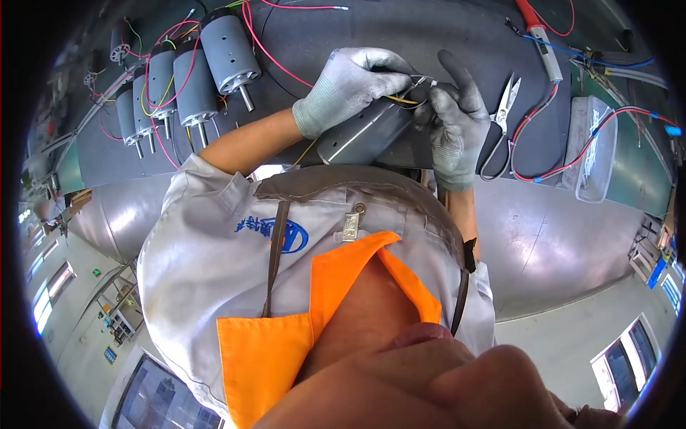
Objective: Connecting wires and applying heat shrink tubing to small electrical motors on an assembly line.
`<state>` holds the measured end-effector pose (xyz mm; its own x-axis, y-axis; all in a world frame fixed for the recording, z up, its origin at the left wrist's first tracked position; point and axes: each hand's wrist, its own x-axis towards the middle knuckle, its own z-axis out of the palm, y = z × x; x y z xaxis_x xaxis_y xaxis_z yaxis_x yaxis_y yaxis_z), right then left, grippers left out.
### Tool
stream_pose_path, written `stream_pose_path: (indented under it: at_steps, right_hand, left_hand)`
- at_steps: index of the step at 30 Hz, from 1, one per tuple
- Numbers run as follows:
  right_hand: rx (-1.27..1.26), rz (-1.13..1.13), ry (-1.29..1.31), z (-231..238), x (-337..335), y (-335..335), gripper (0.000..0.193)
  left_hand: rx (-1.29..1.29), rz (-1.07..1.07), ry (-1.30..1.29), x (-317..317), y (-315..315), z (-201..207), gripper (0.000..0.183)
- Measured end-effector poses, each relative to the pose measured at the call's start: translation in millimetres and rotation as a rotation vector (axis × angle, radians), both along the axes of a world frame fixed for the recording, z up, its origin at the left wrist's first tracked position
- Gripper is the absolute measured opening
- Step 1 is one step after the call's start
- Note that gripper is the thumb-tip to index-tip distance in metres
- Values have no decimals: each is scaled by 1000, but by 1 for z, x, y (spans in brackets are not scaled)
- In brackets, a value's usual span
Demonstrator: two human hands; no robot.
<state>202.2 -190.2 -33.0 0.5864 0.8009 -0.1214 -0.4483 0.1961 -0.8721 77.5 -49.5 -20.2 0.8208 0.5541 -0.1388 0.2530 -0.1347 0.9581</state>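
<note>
A grey cylindrical motor (363,136) lies tilted on the bench close to my body, with yellow and dark wires (401,100) at its far end. My left hand (350,82), in a pale glove, is closed in a pinch on the wires there. A thin whitish loop with a small white head (433,83) shows between my two hands; it looks like a cable tie. My right hand (457,121), also gloved with darkened fingertips, has its index finger raised and its thumb and other fingers bent together beside the white head. What those fingers grip is hidden.
Several grey motors (227,53) with red, yellow and green leads lie at the left. To the right are scissors (504,114), a red-and-white pen-shaped tool (547,53) with a red cable (532,139), and a clear plastic tray (597,154) holding white strips, near the bench edge.
</note>
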Motion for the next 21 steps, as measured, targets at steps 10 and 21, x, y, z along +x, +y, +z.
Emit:
stream_pose_path:
  at_steps: [10,21]
  right_hand:
    - [16,-45,1,2,-2,3,51]
    - [-339,192,-404,28,16,9,37]
  left_hand:
    - [-93,-9,-7,-1,2,2,19]
    - [409,-103,-248,8,0,-2,18]
